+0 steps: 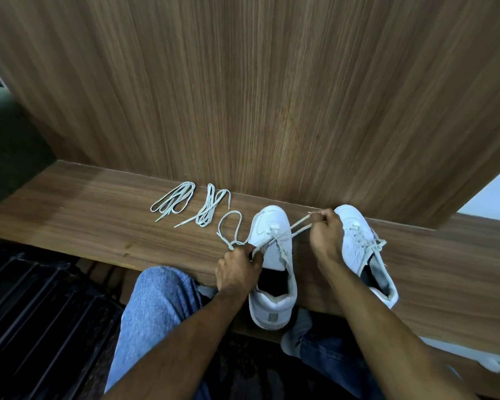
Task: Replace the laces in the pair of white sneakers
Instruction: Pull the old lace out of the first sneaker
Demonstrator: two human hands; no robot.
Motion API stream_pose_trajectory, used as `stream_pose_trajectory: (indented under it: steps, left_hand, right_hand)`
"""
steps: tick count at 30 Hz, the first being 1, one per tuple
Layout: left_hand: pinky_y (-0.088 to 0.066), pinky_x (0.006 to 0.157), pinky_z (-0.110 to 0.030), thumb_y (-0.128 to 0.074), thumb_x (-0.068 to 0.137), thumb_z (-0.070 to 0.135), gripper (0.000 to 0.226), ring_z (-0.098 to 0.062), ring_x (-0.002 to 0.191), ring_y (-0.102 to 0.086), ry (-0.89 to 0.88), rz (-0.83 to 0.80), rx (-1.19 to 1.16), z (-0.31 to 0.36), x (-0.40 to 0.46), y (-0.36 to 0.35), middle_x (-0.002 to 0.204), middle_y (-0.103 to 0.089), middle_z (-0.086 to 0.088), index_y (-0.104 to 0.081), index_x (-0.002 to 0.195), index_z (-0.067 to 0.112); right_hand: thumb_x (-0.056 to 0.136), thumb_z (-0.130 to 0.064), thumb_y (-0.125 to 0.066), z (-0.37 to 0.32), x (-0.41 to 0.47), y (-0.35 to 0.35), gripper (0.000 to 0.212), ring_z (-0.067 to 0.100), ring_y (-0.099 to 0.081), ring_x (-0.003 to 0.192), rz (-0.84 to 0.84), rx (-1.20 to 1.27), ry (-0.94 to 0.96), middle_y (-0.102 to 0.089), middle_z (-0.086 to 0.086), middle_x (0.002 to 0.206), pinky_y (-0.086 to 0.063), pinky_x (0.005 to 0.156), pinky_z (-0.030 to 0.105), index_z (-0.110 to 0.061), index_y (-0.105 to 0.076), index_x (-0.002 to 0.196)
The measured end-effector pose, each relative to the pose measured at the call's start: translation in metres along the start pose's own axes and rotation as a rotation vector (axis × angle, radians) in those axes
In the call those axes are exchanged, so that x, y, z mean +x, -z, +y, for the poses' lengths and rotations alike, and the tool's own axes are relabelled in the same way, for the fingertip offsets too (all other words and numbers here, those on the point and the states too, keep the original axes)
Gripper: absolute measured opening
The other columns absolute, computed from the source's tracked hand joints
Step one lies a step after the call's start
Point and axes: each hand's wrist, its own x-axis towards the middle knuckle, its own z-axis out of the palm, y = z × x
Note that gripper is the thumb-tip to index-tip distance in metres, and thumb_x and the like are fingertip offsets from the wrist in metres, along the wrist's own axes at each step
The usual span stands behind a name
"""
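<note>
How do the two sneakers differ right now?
The left sneaker has its lace pulled loose, with the left hand and right hand each gripping an end; the right sneaker is still fully laced and untouched. The left sneaker's heel hangs over the shelf edge; the right sneaker lies wholly on the shelf, angled. Both are white, toes toward the wall.

Bare shelf (70, 209) left of two lace bundles (172, 200); wood panel (272, 96) close behind both sneakers (272, 255).
</note>
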Motion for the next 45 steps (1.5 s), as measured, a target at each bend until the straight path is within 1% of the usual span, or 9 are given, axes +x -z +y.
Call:
stream_pose_trajectory:
  steps: [8,11,17,25,30,34,37,41,45]
  left_hand:
    - [-0.047,0.081,-0.039,-0.048,0.087,0.055,0.04,-0.041,0.103,-0.06,0.008,0.009,-0.002,-0.001,0.002,-0.003,0.106,-0.068,-0.015,-0.066,0.102,0.023]
    - [-0.046,0.08,-0.038,-0.047,0.088,0.057,0.042,-0.04,0.103,-0.06,0.02,0.009,0.016,-0.001,0.002,-0.003,0.105,-0.067,-0.015,-0.066,0.103,0.023]
    - [-0.046,0.079,-0.038,-0.048,0.09,0.055,0.04,-0.04,0.102,-0.06,0.018,0.016,-0.01,-0.001,0.002,-0.002,0.104,-0.068,-0.016,-0.067,0.101,0.022]
    - [-0.047,0.078,-0.039,-0.051,0.088,0.054,0.038,-0.042,0.102,-0.06,-0.006,0.018,-0.041,-0.002,0.004,-0.002,0.104,-0.068,-0.016,-0.067,0.101,0.021]
    - [-0.046,0.076,-0.04,-0.051,0.087,0.055,0.039,-0.042,0.101,-0.06,-0.013,0.017,-0.044,-0.004,0.006,-0.004,0.102,-0.068,-0.017,-0.065,0.098,0.021]
    - [-0.047,0.076,-0.04,-0.051,0.086,0.055,0.04,-0.042,0.101,-0.06,0.005,0.015,-0.037,-0.004,0.005,-0.004,0.103,-0.068,-0.016,-0.066,0.099,0.02]
    - [-0.047,0.077,-0.039,-0.05,0.086,0.054,0.039,-0.04,0.101,-0.06,0.016,0.006,-0.039,-0.003,0.005,-0.004,0.103,-0.068,-0.015,-0.066,0.099,0.021]
    - [-0.045,0.075,-0.038,-0.048,0.087,0.059,0.043,-0.04,0.1,-0.06,0.009,0.0,-0.036,-0.003,0.006,-0.003,0.101,-0.068,-0.014,-0.066,0.097,0.021]
    - [-0.046,0.081,-0.041,-0.049,0.086,0.06,0.046,-0.041,0.105,-0.059,0.025,-0.004,-0.052,-0.007,0.007,-0.004,0.106,-0.067,-0.016,-0.066,0.103,0.021]
  right_hand:
    - [0.083,-0.037,-0.057,0.004,-0.011,-0.017,0.032,0.022,-0.048,0.118,-0.502,-0.878,0.516,-0.054,0.002,0.12,-0.047,0.086,0.037,-0.02,-0.061,0.109]
    - [0.089,-0.032,-0.05,0.006,-0.023,-0.033,0.034,0.023,-0.045,0.124,-0.478,-1.029,0.54,-0.052,0.004,0.125,-0.046,0.089,0.04,-0.017,-0.055,0.119]
    - [0.089,-0.019,-0.047,0.01,-0.027,-0.038,0.022,0.027,-0.057,0.109,-0.389,-0.96,0.561,-0.056,0.005,0.113,-0.049,0.082,0.041,-0.013,-0.059,0.107]
    - [0.086,-0.017,-0.051,-0.007,0.009,0.019,0.014,0.023,-0.067,0.086,0.142,0.264,-0.013,-0.068,-0.009,0.071,-0.049,0.081,0.038,-0.023,-0.059,0.075]
    - [0.085,-0.028,-0.063,0.011,0.002,0.017,0.036,0.02,-0.054,0.115,-0.089,-0.28,0.197,-0.056,0.0,0.125,-0.044,0.095,0.034,-0.024,-0.059,0.121]
    - [0.079,-0.043,-0.06,0.016,-0.019,-0.009,0.042,0.024,-0.052,0.121,-0.492,-0.743,0.512,-0.054,-0.001,0.128,-0.042,0.098,0.038,-0.025,-0.064,0.117]
    - [0.085,-0.036,-0.054,0.009,-0.033,-0.026,0.041,0.026,-0.049,0.121,-0.479,-1.047,0.564,-0.054,0.003,0.126,-0.039,0.1,0.043,-0.019,-0.054,0.122]
    - [0.089,-0.027,-0.049,0.004,-0.03,-0.035,0.029,0.025,-0.052,0.116,-0.404,-1.118,0.57,-0.056,0.003,0.119,-0.038,0.101,0.048,-0.02,-0.059,0.115]
    - [0.087,-0.022,-0.053,-0.005,-0.02,-0.022,0.014,0.027,-0.059,0.098,-0.31,-0.677,0.493,-0.056,0.002,0.107,-0.046,0.086,0.04,-0.016,-0.065,0.089]
